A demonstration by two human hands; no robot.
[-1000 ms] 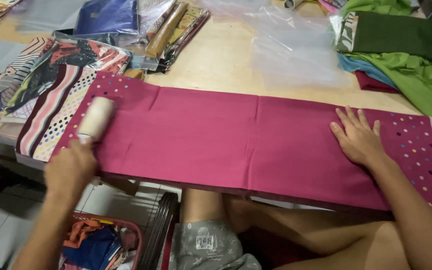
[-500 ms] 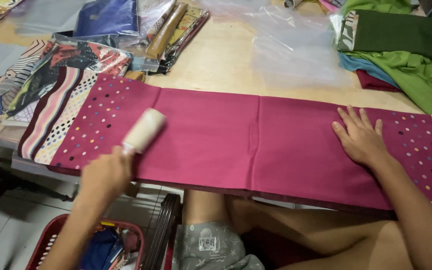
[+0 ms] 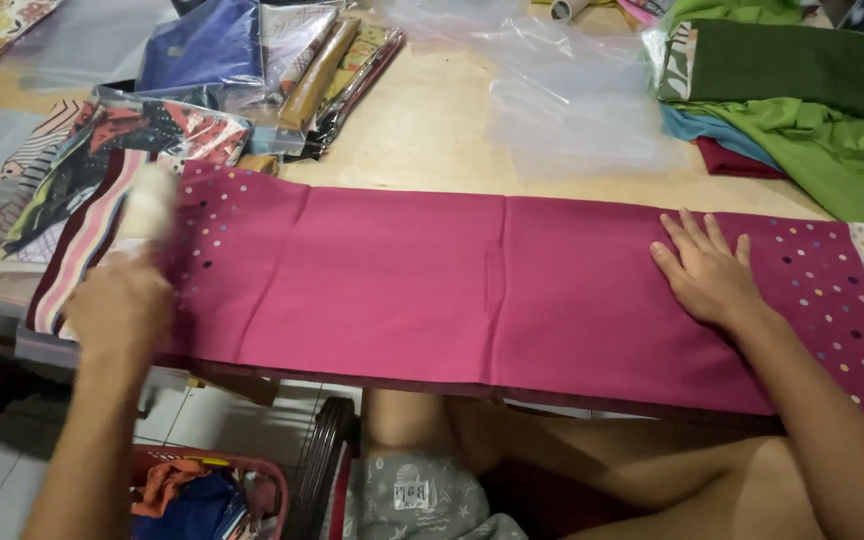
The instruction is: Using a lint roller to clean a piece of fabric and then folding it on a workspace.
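The magenta cloth [image 3: 432, 285] lies flat and long across the wooden table [image 3: 432, 120], plain in the middle, dotted and striped at both ends; the left hand [image 3: 117, 305] is clamped round a pale lint roller [image 3: 147, 205], blurred, at the cloth's left end; the right hand [image 3: 707, 275] presses flat, fingers spread. Below the table edge, a red basket [image 3: 242, 465] holds bunched orange and blue fabric.

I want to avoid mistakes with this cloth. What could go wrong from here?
1. The left hand works the lint roller at the far left end of the magenta cloth, while the right hand pins only the right part. The cloth between them may bunch or slide.
2. The cloth's front edge hangs over the table edge, so a hard stroke could drag it off.
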